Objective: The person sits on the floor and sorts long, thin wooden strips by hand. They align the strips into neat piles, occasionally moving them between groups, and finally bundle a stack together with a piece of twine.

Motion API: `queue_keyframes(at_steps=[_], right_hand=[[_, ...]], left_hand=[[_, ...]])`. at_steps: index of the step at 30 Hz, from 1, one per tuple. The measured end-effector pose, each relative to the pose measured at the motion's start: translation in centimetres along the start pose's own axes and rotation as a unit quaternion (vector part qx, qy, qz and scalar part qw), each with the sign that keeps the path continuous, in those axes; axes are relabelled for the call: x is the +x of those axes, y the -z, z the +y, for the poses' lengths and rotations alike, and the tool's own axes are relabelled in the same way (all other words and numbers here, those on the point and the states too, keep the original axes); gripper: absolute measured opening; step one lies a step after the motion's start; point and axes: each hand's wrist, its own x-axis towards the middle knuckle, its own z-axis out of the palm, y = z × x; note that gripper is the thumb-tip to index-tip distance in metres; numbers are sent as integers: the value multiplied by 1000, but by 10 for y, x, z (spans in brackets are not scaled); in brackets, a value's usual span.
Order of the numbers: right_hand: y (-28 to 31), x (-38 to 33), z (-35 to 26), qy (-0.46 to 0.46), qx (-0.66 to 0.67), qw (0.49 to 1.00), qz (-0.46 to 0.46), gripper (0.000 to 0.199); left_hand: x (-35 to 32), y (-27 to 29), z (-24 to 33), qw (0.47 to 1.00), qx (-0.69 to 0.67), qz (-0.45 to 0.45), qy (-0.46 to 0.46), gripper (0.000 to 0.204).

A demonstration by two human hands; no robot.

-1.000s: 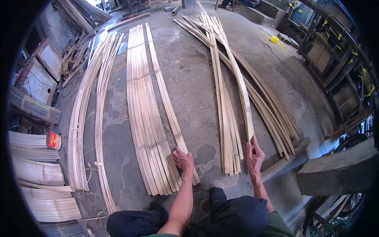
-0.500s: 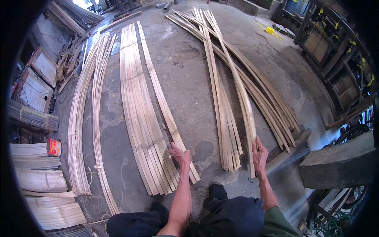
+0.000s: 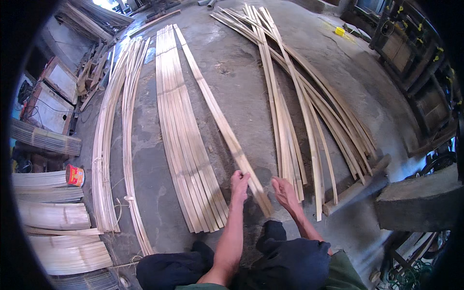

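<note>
A long pale bamboo strip (image 3: 220, 118) lies slantwise in the middle of the floor, its near end between my hands. My left hand (image 3: 239, 183) is closed at its left edge, gripping it near that end. Just right of the strip, my right hand (image 3: 286, 192) has its fingers curled together; whether anything is in them I cannot make out. Left of my left hand, several bamboo strips (image 3: 181, 130) lie side by side in a flat row. Beyond my right hand, looser bamboo strips (image 3: 278, 116) fan out, crossing a darker bundle (image 3: 333, 123).
Two tied bundles of thin strips (image 3: 107, 145) lie at the left. Beside them are stacked slats (image 3: 53, 216) and a red tin (image 3: 75, 175). A wooden block (image 3: 333, 205) sits under the right bundle's near ends; a thick beam (image 3: 418, 200) juts in at the right.
My right hand has left the strip at the right and come inward beside the middle strip. My left hand has shifted right, and the middle strip's near end has swung right, away from the row.
</note>
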Motion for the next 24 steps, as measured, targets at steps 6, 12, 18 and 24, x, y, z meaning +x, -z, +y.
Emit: queue_keyframes(at_steps=[6, 12, 18, 24], right_hand=[[-29, 26, 28, -140, 125, 964, -187, 29], [37, 36, -7, -158, 257, 953, 21, 28], [135, 50, -23, 8, 201, 954, 220, 25], [197, 51, 38, -41, -2, 973, 228, 38]], left_hand=[[-22, -19, 19, 986, -123, -74, 90, 20], [-22, 3, 12, 986, -89, -73, 123, 18], [-20, 5, 11, 987, -67, -70, 125, 18], [-20, 3, 5, 990, -64, -55, 112, 15]])
